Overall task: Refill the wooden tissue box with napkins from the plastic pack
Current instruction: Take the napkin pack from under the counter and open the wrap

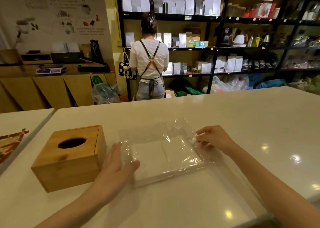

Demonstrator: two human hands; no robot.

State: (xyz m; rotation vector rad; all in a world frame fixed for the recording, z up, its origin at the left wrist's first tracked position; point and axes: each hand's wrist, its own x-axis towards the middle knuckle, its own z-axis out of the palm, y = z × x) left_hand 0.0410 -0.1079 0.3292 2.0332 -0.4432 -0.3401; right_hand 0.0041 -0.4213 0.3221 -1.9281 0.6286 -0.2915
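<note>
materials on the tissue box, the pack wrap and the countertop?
Tissue box: light wood, likely bamboo, smooth satin; grain and a knot show. Pack wrap: thin clear plastic film, crinkled, glossy highlights. Countertop: white, polished, mirrors ceiling lights; stone or solid surface, can't tell.

A square light-wood tissue box [69,160] with an oval top hole sits closed, just left of a flat clear plastic pack [161,151] holding white folded napkins [152,153]
</note>
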